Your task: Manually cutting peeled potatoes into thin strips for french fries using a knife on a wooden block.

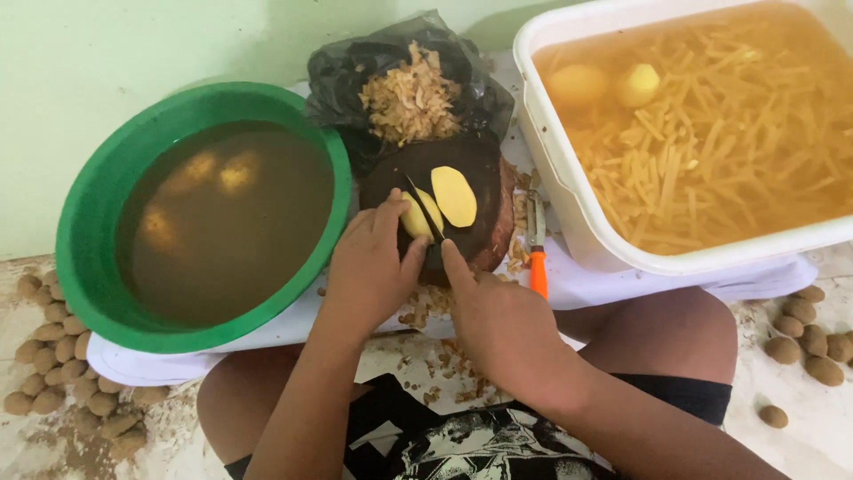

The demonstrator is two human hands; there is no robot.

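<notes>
Head view: the right hand (498, 324) grips a dark knife (425, 210), forefinger along its back, blade set into a peeled potato (418, 216) that the left hand (373, 267) pins with closed fingertips on the round dark board (480, 169). One cut slice (454, 196) lies beside it. Slicing seems midway; the next cut calls for fingertips kept behind the blade. An orange-handled peeler (537, 244) lies right of the board, between the green basin (89, 222) and the white tub (569, 204).
</notes>
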